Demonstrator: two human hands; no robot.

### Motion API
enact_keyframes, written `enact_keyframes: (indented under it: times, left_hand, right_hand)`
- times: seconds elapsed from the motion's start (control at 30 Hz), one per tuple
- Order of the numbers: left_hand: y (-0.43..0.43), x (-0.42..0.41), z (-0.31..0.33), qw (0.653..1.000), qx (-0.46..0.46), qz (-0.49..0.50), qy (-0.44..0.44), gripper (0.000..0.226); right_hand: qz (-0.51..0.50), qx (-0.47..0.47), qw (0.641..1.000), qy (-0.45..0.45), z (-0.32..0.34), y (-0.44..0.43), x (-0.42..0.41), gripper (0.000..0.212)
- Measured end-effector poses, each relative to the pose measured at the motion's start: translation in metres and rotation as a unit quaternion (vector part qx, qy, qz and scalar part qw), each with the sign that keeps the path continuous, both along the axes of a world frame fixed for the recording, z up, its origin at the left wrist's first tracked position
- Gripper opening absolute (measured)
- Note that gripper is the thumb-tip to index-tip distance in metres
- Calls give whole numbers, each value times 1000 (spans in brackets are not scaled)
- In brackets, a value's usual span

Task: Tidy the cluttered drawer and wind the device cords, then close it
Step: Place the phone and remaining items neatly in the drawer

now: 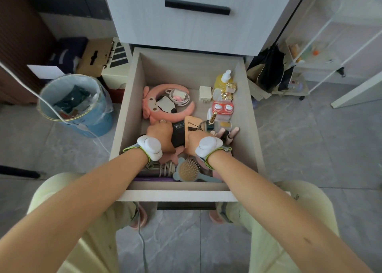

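Observation:
The open wooden drawer is pulled out toward me and full of small items. My left hand and my right hand are both down in its middle, closed around a black device that lies between them. A tan card with hairpins rests against the device's right side. A pink plush headband curls at the back left around a coiled white cord with a charger. Another wound cord lies near the front beside a round hairbrush.
A white plug adapter, yellow spray bottle, pink lens case and lipsticks line the drawer's right side. A blue bin stands on the floor left; a closed upper drawer is above. My knees flank the drawer front.

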State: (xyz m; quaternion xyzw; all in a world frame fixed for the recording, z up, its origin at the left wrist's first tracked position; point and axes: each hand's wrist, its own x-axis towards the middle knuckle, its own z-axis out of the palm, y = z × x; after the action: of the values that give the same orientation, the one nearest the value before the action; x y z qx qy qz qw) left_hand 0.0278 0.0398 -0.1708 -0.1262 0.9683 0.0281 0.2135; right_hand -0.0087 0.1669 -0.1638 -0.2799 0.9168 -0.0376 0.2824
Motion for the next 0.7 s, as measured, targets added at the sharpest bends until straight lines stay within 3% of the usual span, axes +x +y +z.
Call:
enact_keyframes:
  times: [0.2,0.33,0.4,0.57,0.7]
  left_hand:
    - [4,0,1,999,-35,-16,-29,72]
    - [2,0,-4,999,-35,-24,-24,76]
    - [-1,-1,-6,999,-30,-35,-2,76]
    - [-8,-3,-4,993,-67,-60,79,83]
    - [-13,-8,3,989,-48,-44,134,84]
  right_hand:
    - [-20,-5,1000,2,-1,-2,0,43]
    - [18,20,1000,-13,-3,-4,-2,24]
    - [31,19,999,-2,-2,-6,-3,17]
    - [111,20,994,13,4,-11,6,40]
    - [107,34,992,51,-1,-22,21,21]
